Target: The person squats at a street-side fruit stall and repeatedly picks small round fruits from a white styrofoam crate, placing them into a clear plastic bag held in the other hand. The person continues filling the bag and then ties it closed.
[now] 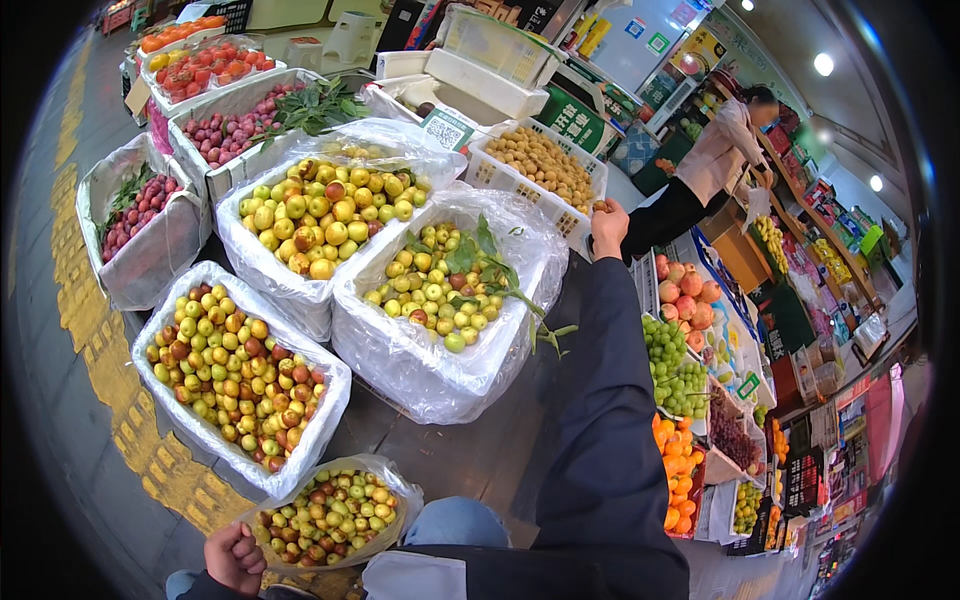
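Observation:
My right hand (610, 225) reaches out to the near right corner of a white basket (491, 171) of small tan round fruit. Something small and brownish shows at its fingertips; whether it is held cannot be told. Low at the left, my left hand (235, 559) has its fingers curled at the edge of a clear plastic bag (409, 491) full of jujubes (337, 517); the hand seems to grip the bag's rim, though its fingers hide this. A lined foam box of jujubes (225, 367) lies beyond the bag. Another plastic-lined box (442, 382) holds green jujubes with leafy twigs.
More lined boxes hold jujubes (330, 210), plums (232, 127) and tomatoes (217, 67). Pomegranates (686, 296), green grapes (675, 367) and orange fruit (679, 465) stand at the right. A person (720, 150) bends by shelves at the upper right. Yellow tactile paving (112, 360) runs along the left.

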Demonstrator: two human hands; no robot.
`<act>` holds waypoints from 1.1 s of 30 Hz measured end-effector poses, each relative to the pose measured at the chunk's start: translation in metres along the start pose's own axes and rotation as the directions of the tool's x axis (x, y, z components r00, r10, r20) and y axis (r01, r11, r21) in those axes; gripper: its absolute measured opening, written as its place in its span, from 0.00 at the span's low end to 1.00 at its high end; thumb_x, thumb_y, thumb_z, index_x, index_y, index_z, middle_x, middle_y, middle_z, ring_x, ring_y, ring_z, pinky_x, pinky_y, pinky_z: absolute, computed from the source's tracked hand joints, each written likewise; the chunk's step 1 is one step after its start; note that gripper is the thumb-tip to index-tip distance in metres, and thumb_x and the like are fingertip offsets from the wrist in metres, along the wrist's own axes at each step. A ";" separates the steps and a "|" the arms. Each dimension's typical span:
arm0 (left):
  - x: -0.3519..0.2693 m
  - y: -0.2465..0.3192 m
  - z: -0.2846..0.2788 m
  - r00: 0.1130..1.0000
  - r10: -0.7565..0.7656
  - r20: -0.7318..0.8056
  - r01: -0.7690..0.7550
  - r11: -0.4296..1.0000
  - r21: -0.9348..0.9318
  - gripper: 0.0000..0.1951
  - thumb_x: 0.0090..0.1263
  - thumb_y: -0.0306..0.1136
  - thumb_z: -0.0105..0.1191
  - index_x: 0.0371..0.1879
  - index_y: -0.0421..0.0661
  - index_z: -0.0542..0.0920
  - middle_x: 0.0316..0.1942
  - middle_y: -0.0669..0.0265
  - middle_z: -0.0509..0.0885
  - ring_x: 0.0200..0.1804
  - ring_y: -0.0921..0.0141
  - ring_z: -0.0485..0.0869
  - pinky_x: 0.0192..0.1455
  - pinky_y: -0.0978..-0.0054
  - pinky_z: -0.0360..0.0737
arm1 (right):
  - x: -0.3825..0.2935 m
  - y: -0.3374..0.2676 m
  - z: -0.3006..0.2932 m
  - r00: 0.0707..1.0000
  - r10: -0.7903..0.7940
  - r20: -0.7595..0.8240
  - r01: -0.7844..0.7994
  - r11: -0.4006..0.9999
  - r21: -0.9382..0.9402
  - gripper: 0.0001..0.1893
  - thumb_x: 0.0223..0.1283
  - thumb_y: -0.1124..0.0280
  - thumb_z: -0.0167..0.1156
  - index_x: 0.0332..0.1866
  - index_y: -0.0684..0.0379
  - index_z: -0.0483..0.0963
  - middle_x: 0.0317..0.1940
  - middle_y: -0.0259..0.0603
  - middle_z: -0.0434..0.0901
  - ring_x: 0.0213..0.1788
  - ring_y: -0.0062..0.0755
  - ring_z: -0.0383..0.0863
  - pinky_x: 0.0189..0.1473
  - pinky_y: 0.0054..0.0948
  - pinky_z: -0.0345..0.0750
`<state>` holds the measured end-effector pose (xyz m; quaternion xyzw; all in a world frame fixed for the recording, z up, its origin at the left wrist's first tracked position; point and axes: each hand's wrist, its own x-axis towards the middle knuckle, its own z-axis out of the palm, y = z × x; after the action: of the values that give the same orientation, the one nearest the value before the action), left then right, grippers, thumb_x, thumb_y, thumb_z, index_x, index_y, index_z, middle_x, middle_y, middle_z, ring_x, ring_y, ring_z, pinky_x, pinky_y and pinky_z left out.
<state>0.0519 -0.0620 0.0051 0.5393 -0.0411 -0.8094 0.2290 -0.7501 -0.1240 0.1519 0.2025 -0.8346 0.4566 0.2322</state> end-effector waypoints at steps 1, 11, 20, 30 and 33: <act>0.002 0.000 -0.003 1.000 0.004 0.004 -0.004 1.000 0.003 0.09 0.81 0.35 0.44 0.39 0.46 0.75 0.14 0.81 0.54 0.15 0.81 0.51 0.18 0.80 0.48 | 0.003 0.003 0.000 0.998 -0.056 0.013 0.056 0.998 -0.012 0.22 0.54 0.77 0.59 0.57 0.62 0.81 0.51 0.54 0.86 0.55 0.51 0.85 0.59 0.39 0.78; 0.028 -0.008 -0.029 0.976 0.044 0.215 -0.056 0.997 0.053 0.12 0.76 0.37 0.44 0.30 0.48 0.74 0.13 0.78 0.55 0.13 0.79 0.51 0.16 0.77 0.50 | 0.033 0.045 0.017 0.926 -0.147 0.347 0.198 0.973 -0.116 0.24 0.56 0.78 0.53 0.60 0.64 0.79 0.54 0.61 0.82 0.60 0.56 0.80 0.61 0.39 0.76; 0.014 -0.008 -0.016 0.939 0.087 0.332 -0.108 0.993 0.045 0.15 0.77 0.41 0.46 0.26 0.48 0.72 0.14 0.78 0.59 0.15 0.78 0.56 0.18 0.77 0.55 | -0.009 -0.036 0.024 0.953 -0.278 0.118 0.264 0.956 0.124 0.16 0.64 0.78 0.54 0.55 0.65 0.81 0.46 0.49 0.87 0.50 0.40 0.86 0.57 0.34 0.78; -0.016 -0.006 -0.012 0.996 -0.029 0.081 0.035 0.997 -0.076 0.10 0.79 0.36 0.44 0.34 0.46 0.74 0.16 0.79 0.57 0.17 0.80 0.53 0.22 0.78 0.54 | -0.450 -0.222 0.021 -0.378 -0.726 0.575 0.343 0.467 0.815 0.13 0.65 0.68 0.62 0.51 0.61 0.82 0.42 0.50 0.86 0.43 0.45 0.87 0.47 0.38 0.81; -0.023 -0.008 -0.016 0.995 -0.065 0.070 0.070 0.995 -0.064 0.10 0.79 0.36 0.44 0.34 0.45 0.75 0.16 0.79 0.58 0.18 0.80 0.54 0.23 0.78 0.54 | -0.531 -0.209 0.053 -0.324 -0.455 0.830 0.690 0.487 0.536 0.14 0.62 0.62 0.61 0.45 0.61 0.82 0.36 0.52 0.84 0.41 0.54 0.84 0.45 0.49 0.79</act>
<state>0.0707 -0.0425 0.0159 0.5046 -0.0035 -0.8354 0.2179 -0.2154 -0.2070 -0.0372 0.8047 -0.5693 -0.0600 -0.1573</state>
